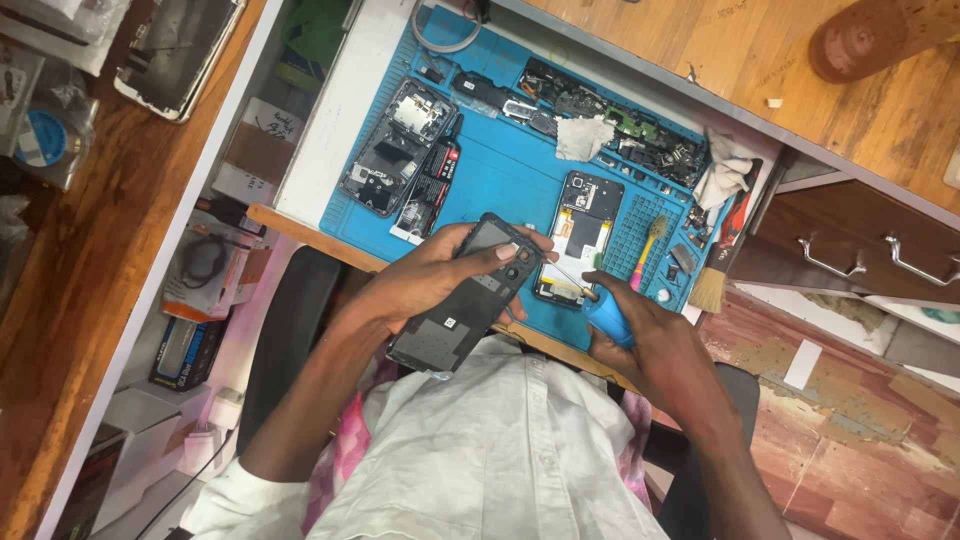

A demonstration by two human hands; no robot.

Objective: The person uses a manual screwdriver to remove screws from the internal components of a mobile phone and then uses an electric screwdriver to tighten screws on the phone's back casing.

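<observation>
Phone frame [470, 295], dark, flat and rectangular, lies in your left hand [425, 280], its long axis running diagonally: the camera-cutout end points away from you toward the blue mat [500, 175], the other end toward your white shirt [500, 450]. Your left hand wraps it, thumb along the upper edge. Your right hand [650, 345] is closed around a blue-handled screwdriver [600, 310], whose thin metal shaft meets the frame's top corner. Just beyond both hands, on the desk [340, 110], the ridged mat carries an opened phone [578, 235]; its far compartments hold small dark parts [640, 135]. A second opened phone [398, 148] lies beyond your left hand.
</observation>
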